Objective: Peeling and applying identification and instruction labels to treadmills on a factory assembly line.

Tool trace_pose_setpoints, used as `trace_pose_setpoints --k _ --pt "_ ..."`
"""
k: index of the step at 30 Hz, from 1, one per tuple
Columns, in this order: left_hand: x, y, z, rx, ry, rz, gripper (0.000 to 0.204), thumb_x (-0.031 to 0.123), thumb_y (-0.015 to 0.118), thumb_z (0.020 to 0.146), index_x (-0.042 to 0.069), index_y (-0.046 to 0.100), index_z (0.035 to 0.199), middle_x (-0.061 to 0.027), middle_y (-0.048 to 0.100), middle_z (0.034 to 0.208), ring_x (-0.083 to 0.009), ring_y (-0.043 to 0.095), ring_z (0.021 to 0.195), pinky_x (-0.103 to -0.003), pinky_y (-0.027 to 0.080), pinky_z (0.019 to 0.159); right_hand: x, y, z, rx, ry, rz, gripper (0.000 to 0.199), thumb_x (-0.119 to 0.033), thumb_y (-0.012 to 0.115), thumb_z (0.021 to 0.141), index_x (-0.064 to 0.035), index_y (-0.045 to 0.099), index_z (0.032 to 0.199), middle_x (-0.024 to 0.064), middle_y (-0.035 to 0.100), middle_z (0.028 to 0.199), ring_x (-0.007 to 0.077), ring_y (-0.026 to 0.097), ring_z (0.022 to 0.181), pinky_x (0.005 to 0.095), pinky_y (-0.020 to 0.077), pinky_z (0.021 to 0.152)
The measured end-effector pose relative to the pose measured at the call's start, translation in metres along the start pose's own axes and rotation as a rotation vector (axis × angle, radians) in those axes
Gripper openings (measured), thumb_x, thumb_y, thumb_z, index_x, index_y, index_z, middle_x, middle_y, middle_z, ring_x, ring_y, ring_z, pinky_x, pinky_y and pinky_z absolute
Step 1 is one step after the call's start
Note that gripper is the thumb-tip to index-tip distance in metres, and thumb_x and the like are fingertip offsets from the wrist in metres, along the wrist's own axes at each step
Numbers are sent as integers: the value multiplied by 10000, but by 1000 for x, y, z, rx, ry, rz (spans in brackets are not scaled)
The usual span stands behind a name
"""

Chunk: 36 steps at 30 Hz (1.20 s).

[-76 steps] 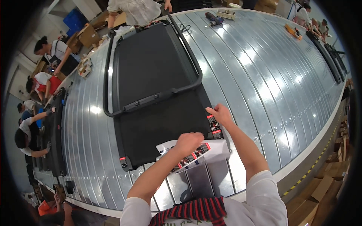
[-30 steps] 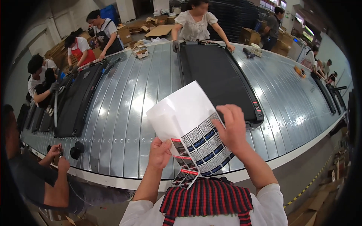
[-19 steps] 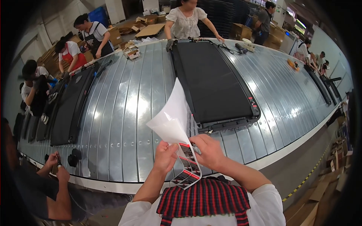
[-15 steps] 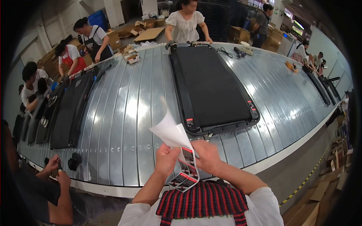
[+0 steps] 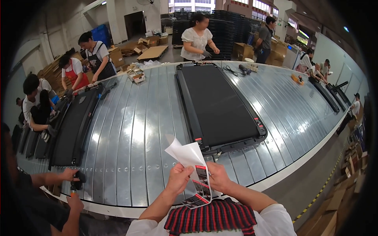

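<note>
Squarely before us, at the near edge of a slatted metal table (image 5: 126, 137), we hold a bent white sheet of labels (image 5: 189, 153), its printed lower end hanging over our striped apron (image 5: 210, 219). Our left hand (image 5: 179, 177) pinches the sheet's left side between thumb and fingers; our right hand (image 5: 219, 177) curls against its right edge, fingertips hidden, and we cannot tell whether it pinches. Beyond the sheet lies a long black panel (image 5: 214, 104), with red-and-black stickers (image 5: 260, 126) by its near right corner. Past its far end, we see a co-worker in a white blouse (image 5: 195, 40); a power drill (image 5: 244, 70) lies to the right, beside a dark cable (image 5: 231, 71).
</note>
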State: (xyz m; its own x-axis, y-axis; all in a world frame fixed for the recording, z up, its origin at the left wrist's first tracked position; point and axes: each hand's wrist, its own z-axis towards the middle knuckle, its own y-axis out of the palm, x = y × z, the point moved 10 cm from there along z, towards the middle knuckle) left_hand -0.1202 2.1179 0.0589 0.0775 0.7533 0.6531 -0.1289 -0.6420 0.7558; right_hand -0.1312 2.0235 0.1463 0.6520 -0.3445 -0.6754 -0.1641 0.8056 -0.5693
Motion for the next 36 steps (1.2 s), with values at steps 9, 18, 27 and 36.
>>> trace_pose_setpoints --k 9,18,27,36 --pt "17 -2 -13 -19 30 26 251 60 586 787 -7 519 1020 -83 583 989 -144 548 907 -280 423 820 20 12 5 118 224 378 109 -82 530 807 5 590 835 26 549 677 94 517 633 227 419 581" --pt "65 -50 2 239 231 156 228 19 547 786 -9 497 1006 -96 583 975 -130 561 846 -261 437 781 78 3 -11 446 532 691 147 -176 526 844 -51 570 781 -38 528 672 28 427 585 186 336 535" --pt "62 -63 21 388 241 348 169 79 605 776 -7 509 885 -65 606 799 -92 563 671 -219 457 607 66 -8 -3 445 453 540 175 -164 511 859 -33 559 753 -68 495 647 10 392 597 184 317 532" --pt "28 -6 32 131 316 857 238 104 655 678 18 526 859 -30 591 742 -92 522 675 -259 434 605 -35 16 21 238 -238 -496 123 -126 634 698 -53 563 767 78 532 693 248 528 672 340 428 592"
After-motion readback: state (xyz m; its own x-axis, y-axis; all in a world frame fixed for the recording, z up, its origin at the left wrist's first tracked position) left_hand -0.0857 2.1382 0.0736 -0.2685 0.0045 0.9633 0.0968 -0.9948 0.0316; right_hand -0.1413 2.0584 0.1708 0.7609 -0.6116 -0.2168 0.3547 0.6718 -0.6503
